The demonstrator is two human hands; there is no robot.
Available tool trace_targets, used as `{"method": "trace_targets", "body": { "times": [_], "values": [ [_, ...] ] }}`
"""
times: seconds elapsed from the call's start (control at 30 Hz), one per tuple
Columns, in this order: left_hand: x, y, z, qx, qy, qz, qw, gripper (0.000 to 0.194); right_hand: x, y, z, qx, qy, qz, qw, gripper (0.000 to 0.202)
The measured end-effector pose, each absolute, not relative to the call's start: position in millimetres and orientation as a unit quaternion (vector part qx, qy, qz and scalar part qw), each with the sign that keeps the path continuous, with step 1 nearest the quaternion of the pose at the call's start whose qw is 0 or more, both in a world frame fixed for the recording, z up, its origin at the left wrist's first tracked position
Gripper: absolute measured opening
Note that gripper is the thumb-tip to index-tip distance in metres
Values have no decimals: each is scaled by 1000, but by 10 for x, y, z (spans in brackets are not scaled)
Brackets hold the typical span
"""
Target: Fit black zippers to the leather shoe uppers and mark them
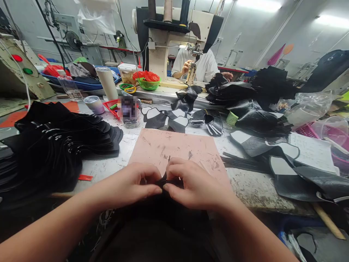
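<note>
Both hands meet at the near edge of a pink board [177, 145]. My left hand [136, 182] pinches a small black piece [163, 181] between thumb and curled fingers. From the other side my right hand [188, 182] grips the same black piece, its thumb close to the left thumb. A thin dark tip of the piece stands up between the hands. Its lower part blends into the dark clothing below, so its full shape is hidden.
Stacked black pieces [95, 134] lie at left, with more black pieces [251, 112] at right. A notebook [313, 149], cups and a green bowl [149, 83] stand around. Behind a sewing machine [158, 47] sits another person [200, 65].
</note>
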State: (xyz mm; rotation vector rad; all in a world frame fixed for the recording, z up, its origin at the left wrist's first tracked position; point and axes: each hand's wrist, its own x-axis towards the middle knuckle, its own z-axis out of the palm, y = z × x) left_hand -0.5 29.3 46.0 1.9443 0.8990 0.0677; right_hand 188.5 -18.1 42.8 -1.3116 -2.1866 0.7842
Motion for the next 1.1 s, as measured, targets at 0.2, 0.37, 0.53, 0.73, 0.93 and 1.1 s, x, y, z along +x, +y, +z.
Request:
{"method": "trace_targets", "body": {
  "times": [0.2,0.37,0.53,0.73,0.93,1.1],
  "values": [
    [21,280,438,749,399,70,525,18,1914,-268,444,-467,-806,251,264,6],
    [-10,265,427,769,384,70,507,18,1902,-283,441,-449,-828,213,259,10],
    [-24,274,427,780,358,73,507,20,1896,-270,457,-455,-833,207,236,9],
    [-17,297,438,779,360,60,510,25,1886,-256,446,-474,-806,238,264,10],
    [-3,297,444,772,346,67,529,23,1863,-245,422,-482,-789,246,291,13],
    [21,303,441,782,349,69,512,23,1863,-235,423,-486,-787,248,287,12]
  ]
}}
